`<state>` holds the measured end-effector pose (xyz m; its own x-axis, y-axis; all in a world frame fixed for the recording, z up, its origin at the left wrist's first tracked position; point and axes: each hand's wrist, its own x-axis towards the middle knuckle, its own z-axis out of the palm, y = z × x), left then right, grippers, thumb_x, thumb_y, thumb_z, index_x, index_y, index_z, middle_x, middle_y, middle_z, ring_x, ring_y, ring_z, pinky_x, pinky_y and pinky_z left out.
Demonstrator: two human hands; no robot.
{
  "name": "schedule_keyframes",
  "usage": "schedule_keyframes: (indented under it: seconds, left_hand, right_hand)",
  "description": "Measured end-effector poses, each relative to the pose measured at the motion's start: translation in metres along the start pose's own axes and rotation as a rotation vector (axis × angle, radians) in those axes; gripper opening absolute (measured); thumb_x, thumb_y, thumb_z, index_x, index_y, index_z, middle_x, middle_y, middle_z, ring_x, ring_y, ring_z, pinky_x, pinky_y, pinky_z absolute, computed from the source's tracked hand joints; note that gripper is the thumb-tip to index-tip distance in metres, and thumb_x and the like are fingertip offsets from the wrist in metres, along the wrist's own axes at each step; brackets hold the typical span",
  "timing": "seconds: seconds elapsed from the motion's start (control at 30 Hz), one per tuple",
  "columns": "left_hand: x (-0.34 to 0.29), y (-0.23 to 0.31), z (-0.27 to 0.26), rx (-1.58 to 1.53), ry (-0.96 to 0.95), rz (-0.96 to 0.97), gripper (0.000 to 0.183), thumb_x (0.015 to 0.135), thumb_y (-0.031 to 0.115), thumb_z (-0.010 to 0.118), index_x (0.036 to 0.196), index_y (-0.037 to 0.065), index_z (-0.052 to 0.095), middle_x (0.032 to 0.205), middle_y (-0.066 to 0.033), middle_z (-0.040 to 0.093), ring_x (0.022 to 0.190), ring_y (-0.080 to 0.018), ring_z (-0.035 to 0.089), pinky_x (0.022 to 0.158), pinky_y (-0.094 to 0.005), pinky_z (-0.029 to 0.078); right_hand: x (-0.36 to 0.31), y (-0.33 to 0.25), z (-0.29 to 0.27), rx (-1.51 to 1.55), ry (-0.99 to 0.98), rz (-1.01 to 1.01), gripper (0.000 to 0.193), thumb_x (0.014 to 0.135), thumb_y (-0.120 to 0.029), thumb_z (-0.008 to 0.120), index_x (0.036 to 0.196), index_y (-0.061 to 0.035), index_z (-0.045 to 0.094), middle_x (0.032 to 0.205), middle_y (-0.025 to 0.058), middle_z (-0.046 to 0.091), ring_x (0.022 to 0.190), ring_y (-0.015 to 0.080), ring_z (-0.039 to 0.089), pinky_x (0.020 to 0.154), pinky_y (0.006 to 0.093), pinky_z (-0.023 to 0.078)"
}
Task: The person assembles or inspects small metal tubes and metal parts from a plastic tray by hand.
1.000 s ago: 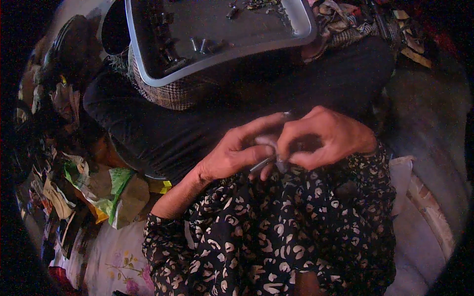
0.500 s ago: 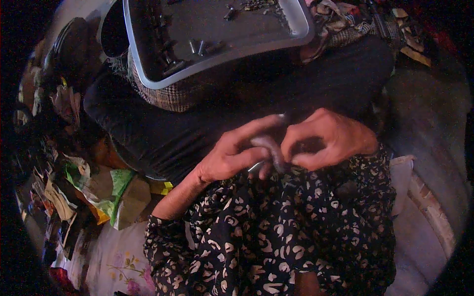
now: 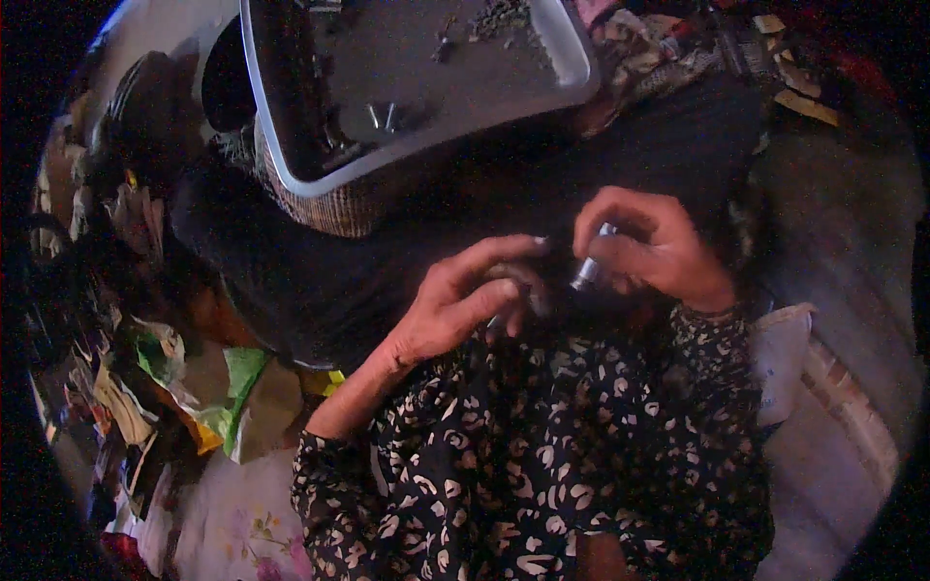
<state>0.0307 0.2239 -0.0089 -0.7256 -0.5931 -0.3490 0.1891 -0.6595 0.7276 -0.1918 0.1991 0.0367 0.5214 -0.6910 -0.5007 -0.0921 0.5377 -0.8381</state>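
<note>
In my right hand, pinched between thumb and fingers, is a short shiny metal cylinder. My left hand is to its left, at about the same height over my lap and apart from it. Its index finger stretches out, while the other fingers curl under the thumb. A small metal piece glints faintly beside those curled fingers; most of it is hidden. Beyond my hands stands a grey plastic tray, with two small bright metal pins and darker bits inside.
A checked woven cloth lies under the tray's near left corner. Crumpled wrappers and paper scraps lie to my left. Rumpled cloth is heaped right of the tray. A whitish container stands by my right elbow.
My right hand has moved up and right, away from my left hand, and the metal cylinder now shows in its fingers. The left hand has barely shifted. The tray appears slightly lower and further left.
</note>
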Motion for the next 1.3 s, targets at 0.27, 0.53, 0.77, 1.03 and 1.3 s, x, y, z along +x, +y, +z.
schedule_keyframes:
  seconds: [0.27, 0.53, 0.77, 1.03, 1.3]
  left_hand:
    - [0.03, 0.033, 0.019, 0.193, 0.352, -0.11, 0.024, 0.079, 0.013, 0.055, 0.1, 0.0, 0.053, 0.076, -0.0032, 0.057, 0.057, -0.0067, 0.05, 0.047, -0.0183, 0.041]
    - [0.045, 0.045, 0.015, 0.25, 0.37, -0.037, 0.026, 0.08, 0.019, 0.057, 0.097, 0.0, 0.054, 0.067, -0.0014, 0.055, 0.053, -0.0066, 0.05, 0.044, -0.0187, 0.04]
    - [0.043, 0.053, 0.015, 0.244, 0.323, -0.125, 0.026, 0.08, 0.017, 0.056, 0.099, -0.001, 0.053, 0.076, -0.004, 0.057, 0.057, -0.0076, 0.051, 0.046, -0.0196, 0.041]
    - [0.048, 0.052, 0.009, 0.234, 0.316, -0.089, 0.024, 0.08, 0.014, 0.056, 0.097, -0.002, 0.053, 0.077, -0.005, 0.056, 0.058, -0.0081, 0.051, 0.047, -0.0202, 0.042]
    - [0.058, 0.058, 0.006, 0.26, 0.3, -0.045, 0.021, 0.078, 0.013, 0.057, 0.092, -0.002, 0.054, 0.071, -0.0047, 0.056, 0.057, -0.0087, 0.052, 0.046, -0.0197, 0.041]
  right_hand:
    - [0.019, 0.011, 0.011, 0.051, 0.333, -0.116, 0.017, 0.084, -0.022, 0.051, 0.087, -0.0056, 0.052, 0.06, -0.0031, 0.048, 0.049, 0.0032, 0.043, 0.044, 0.0176, 0.034]
    - [0.024, 0.006, 0.015, 0.025, 0.473, -0.259, 0.02, 0.086, -0.023, 0.049, 0.087, -0.0038, 0.053, 0.06, -0.0019, 0.049, 0.05, 0.0051, 0.046, 0.044, 0.02, 0.037]
    - [0.026, 0.014, 0.016, -0.092, 0.555, -0.33, 0.021, 0.086, -0.023, 0.048, 0.088, -0.0028, 0.053, 0.058, -0.0002, 0.05, 0.048, 0.0052, 0.046, 0.044, 0.0207, 0.037]
    - [0.032, 0.014, 0.016, -0.056, 0.562, -0.358, 0.02, 0.086, -0.022, 0.048, 0.088, -0.003, 0.053, 0.059, -0.001, 0.05, 0.049, 0.0046, 0.045, 0.044, 0.0205, 0.037]
    - [0.032, -0.001, 0.014, -0.053, 0.561, -0.332, 0.019, 0.086, -0.022, 0.048, 0.088, -0.0036, 0.053, 0.063, -0.0007, 0.051, 0.052, 0.0042, 0.045, 0.047, 0.0208, 0.038]
